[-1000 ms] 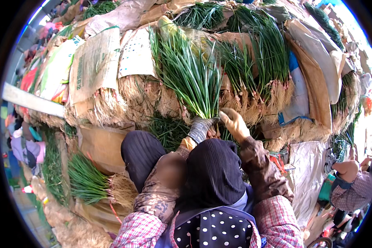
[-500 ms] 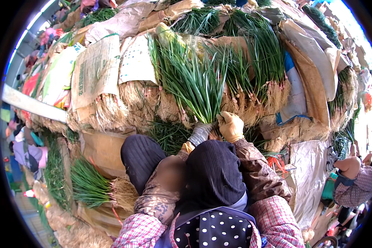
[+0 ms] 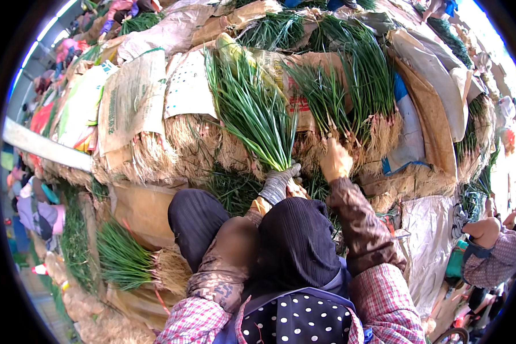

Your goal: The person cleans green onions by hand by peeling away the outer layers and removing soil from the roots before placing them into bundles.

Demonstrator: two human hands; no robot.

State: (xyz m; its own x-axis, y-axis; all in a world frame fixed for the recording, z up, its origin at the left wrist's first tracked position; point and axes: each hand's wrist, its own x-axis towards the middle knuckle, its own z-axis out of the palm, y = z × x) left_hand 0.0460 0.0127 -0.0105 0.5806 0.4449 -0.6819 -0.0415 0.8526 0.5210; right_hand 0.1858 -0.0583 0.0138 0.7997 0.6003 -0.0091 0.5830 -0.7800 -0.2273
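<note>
My left hand [image 3: 278, 184], in a grey glove, is closed round the lower stems of a bunch of spring onions [image 3: 264, 129]. The long green leaves fan up and away from me, and the roots at its lower end are mostly hidden behind my hand and knee. To the right, my gloved right hand [image 3: 336, 159] reaches a small group of loose spring onions [image 3: 322, 94]. Its fingers are drawn together at their pale bulbs, seemingly pinching one. Beside that group lies a thicker heap of spring onions [image 3: 370, 86] with tan roots hanging toward me.
Sacks [image 3: 133, 94] cover the long root-edged stack ahead. At lower left a bundle of spring onions [image 3: 123, 255] lies on brown sheeting. Between my knees [image 3: 295, 249] and the stack are loose green leaves [image 3: 233, 186]. Another person [image 3: 493, 252] sits at far right.
My right hand has left the bunch and moved up and right to the loose spring onions. The held bunch has tilted left and looks narrower, still in my left hand.
</note>
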